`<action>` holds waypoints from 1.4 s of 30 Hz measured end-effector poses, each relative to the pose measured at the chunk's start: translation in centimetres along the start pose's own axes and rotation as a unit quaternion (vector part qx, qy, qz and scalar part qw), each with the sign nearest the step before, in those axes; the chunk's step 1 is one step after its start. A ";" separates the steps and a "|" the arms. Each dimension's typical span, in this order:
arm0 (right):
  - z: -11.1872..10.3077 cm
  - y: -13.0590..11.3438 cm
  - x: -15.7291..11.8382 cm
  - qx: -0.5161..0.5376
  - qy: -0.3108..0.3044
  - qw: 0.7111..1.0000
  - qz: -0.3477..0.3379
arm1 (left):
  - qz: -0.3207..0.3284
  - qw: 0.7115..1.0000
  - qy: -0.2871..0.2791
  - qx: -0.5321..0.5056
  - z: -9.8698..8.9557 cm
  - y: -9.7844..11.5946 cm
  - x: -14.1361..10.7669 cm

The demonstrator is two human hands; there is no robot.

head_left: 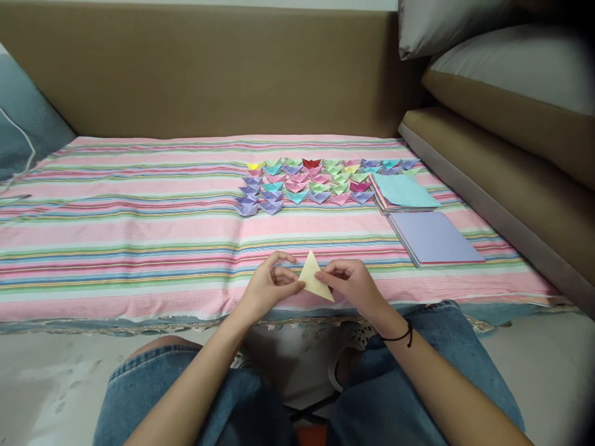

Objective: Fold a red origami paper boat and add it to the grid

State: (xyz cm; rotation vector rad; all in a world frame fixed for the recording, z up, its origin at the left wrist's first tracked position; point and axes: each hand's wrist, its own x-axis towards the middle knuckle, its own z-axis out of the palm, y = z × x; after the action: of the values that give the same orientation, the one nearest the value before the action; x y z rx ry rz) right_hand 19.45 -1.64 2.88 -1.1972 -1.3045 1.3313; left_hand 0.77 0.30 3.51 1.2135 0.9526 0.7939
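A pale yellow sheet of origami paper (pixel 312 276), folded into a triangle, is held up between my two hands over the front of the cloth. My left hand (pixel 268 286) pinches its left corner between thumb and a finger, the index finger curling above. On the right side, my right hand (pixel 349 282) grips the paper's edge with thumb and fingertips. Beyond them stand rows of small folded paper boats (pixel 297 184) in many colours. To their right lie a stack of paper with a turquoise sheet on top (pixel 404 191) and a stack topped with lavender (pixel 437 238).
A striped pink cloth (pixel 125 248) covers the low surface before me. A brown padded backrest (pixel 199 74) runs along the back. Brown and grey cushions (pixel 502 87) are piled at the right. A white cable (pixel 23 136) lies at the far left.
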 end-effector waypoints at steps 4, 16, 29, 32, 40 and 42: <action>0.1 0.2 0.3 0.095 0.012 0.995 0.030 | 0.013 0.999 0.035 -0.026 -0.1 0.3 0.1; 1.0 0.5 0.4 0.146 0.039 0.988 0.021 | 0.237 0.927 0.165 0.239 1.0 -0.4 0.0; 1.6 0.4 0.3 0.109 0.068 0.991 -0.038 | 0.273 0.884 0.144 0.351 2.7 -0.7 -0.7; 1.3 0.5 0.4 0.104 0.067 0.992 -0.031 | 0.232 0.931 0.130 0.250 2.7 -0.6 -0.5; 1.2 0.4 0.5 0.098 0.069 0.992 -0.042 | 0.180 0.976 0.085 0.089 2.6 -0.7 -0.3; 1.3 0.3 0.5 0.098 0.061 0.993 -0.038 | 0.192 0.972 0.087 0.103 2.6 -0.7 -0.3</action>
State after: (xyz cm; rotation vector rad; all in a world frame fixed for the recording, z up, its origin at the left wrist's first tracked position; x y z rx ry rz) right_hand 18.16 -1.37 2.50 -1.0669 -1.0947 1.2785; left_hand 3.02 -1.16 3.07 1.5559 0.9718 1.1442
